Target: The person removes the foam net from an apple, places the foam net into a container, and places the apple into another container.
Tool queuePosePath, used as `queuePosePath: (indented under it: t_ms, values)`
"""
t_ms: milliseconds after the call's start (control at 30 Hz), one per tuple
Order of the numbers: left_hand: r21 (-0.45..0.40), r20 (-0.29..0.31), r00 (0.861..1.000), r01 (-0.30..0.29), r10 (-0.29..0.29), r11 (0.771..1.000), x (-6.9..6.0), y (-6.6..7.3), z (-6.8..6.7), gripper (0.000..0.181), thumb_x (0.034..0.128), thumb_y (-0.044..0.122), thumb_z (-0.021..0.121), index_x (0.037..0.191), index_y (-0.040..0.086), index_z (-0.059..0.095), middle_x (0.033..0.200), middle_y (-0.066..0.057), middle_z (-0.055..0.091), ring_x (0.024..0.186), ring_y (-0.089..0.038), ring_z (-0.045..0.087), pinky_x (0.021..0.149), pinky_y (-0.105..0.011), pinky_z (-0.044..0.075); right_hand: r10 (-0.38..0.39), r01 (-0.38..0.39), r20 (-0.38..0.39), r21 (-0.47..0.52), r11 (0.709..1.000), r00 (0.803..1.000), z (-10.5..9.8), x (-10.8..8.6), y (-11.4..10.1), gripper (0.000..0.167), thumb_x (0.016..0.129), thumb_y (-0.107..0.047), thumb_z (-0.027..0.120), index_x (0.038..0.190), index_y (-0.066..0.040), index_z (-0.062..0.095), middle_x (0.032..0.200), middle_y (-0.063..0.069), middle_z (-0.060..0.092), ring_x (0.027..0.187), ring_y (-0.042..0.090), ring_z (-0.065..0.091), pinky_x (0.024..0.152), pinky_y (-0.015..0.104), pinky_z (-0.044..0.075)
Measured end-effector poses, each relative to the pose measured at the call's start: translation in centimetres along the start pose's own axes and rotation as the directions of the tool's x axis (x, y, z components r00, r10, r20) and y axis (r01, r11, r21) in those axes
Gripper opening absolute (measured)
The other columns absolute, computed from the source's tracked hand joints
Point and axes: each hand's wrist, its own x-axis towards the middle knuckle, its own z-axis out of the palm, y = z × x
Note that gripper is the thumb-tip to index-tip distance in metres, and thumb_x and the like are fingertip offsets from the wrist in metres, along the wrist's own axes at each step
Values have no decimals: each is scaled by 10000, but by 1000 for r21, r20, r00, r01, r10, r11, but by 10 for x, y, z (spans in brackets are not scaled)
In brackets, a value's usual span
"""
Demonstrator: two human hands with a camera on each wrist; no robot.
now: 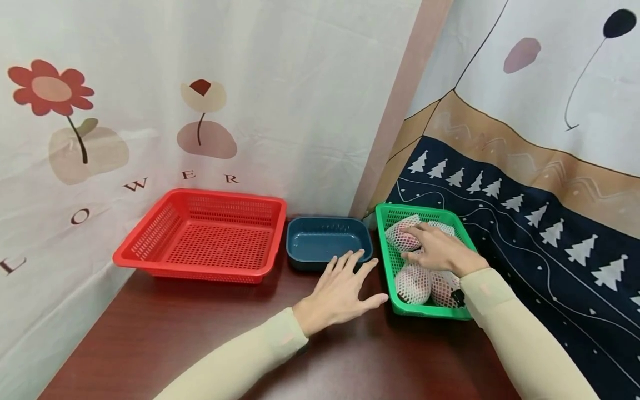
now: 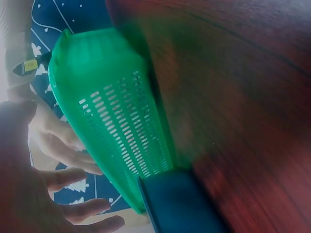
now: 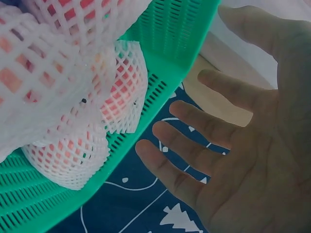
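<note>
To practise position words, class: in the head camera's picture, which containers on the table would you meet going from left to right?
Red basket → dark blue dish → green basket, with net-wrapped round items inside it.

1. Head view: the right hand covers part of the net-wrapped items; their exact number cannot be told.
2. Head view: fingers of the left hand hide part of the blue tray's near rim.
3. Left sleeve and right sleeve: cut off by the lower edge.
4. Left wrist view: desk blurred; print on the yellow label illegible.
5. Right wrist view: green basket cropped at top and left.
</note>
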Motion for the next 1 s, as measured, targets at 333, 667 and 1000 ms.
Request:
queuePosePath:
  t_ms: [333,667,1000]
  values:
    - [16,-22,999,-37,37,999,7,10,6,887,1096,847,500,1804,317,444,1895,-83,399,1746,-390,422,1413,-682,366,26,-26,-1,-11,1000,1000,-3,8,8,802,1123,-509,742,1763,-93,495,1780,381,436,1611,660,472,1239,868,443]
    - [31,-27,998,-52,53,998,16,13,10,898,1098,847,490,1804,293,446,1893,-78,403,1748,-388,414,1413,-689,362,42,-42,17,-24,999,999,-12,18,11,800,1130,-501,737,1756,-66,496,1803,373,411,1636,658,441,1261,879,408]
    - [36,8,999,-41,41,998,18,18,17,890,1103,848,470,1806,304,440,1911,-71,368,1762,-376,400,1421,-680,352,37,-36,12,-17,999,999,-6,28,15,713,1133,-423,741,1741,-112,534,1778,335,469,1625,636,471,1235,892,427]
